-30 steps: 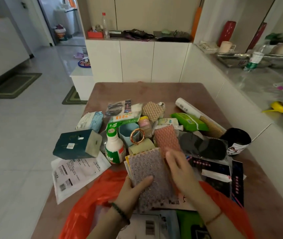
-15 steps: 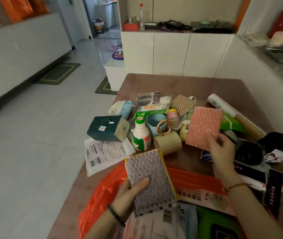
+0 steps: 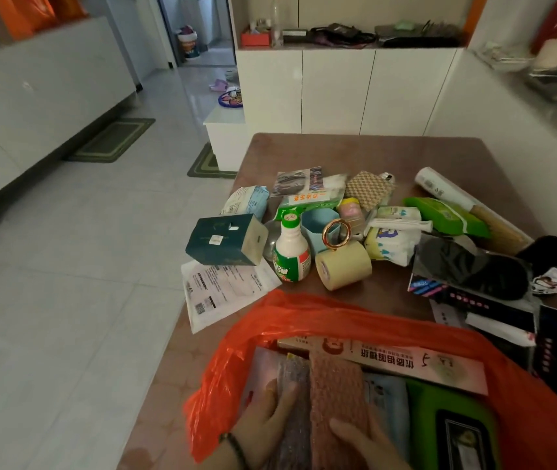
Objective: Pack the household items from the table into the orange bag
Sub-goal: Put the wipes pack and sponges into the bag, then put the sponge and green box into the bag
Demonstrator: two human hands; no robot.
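The orange bag (image 3: 304,320) sits open at the near edge of the counter (image 3: 338,154). Both hands are inside its mouth: the left hand (image 3: 263,432) lies flat with fingers spread on a silvery pad (image 3: 292,378), pressing rather than gripping it, and the right hand (image 3: 362,442) rests open on a pink pad (image 3: 334,385) just beside it. Also in the bag are a long box (image 3: 406,362) with printed characters and a green pack (image 3: 446,412). Beyond the bag, still on the counter, stand a white bottle (image 3: 291,251) with a green cap, a tape roll (image 3: 343,265) touching a gold ring (image 3: 336,234), a dark green box (image 3: 224,239) and a printed sheet (image 3: 226,293).
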